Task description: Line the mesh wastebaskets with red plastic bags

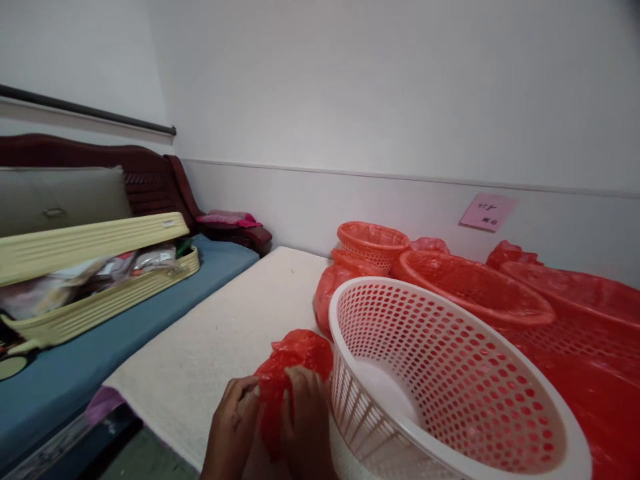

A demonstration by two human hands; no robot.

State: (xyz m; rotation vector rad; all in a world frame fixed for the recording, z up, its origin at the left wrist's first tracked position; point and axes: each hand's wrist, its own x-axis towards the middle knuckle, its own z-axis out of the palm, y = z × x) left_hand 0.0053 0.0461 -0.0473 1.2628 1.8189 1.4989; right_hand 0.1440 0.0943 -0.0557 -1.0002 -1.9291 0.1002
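My left hand (pixel 233 427) and my right hand (pixel 306 427) both grip a crumpled red plastic bag (pixel 293 363) at the bottom middle of the view. The bag bunches above and between my fingers. Just right of my right hand stands a large white perforated plastic basket (pixel 400 320), tilted toward me, with no liner in it. Its lower side is cut off by the frame. Behind it lie several baskets lined with red plastic (pixel 473 287), one stacked pair (pixel 373 240) at the back.
A cream padded mat (pixel 215 333) lies under my hands. To the left, a yellow open case (pixel 95 267) holding packets rests on a blue sofa cushion (pixel 125 313). A pink note (pixel 487 212) is stuck to the wall behind the baskets.
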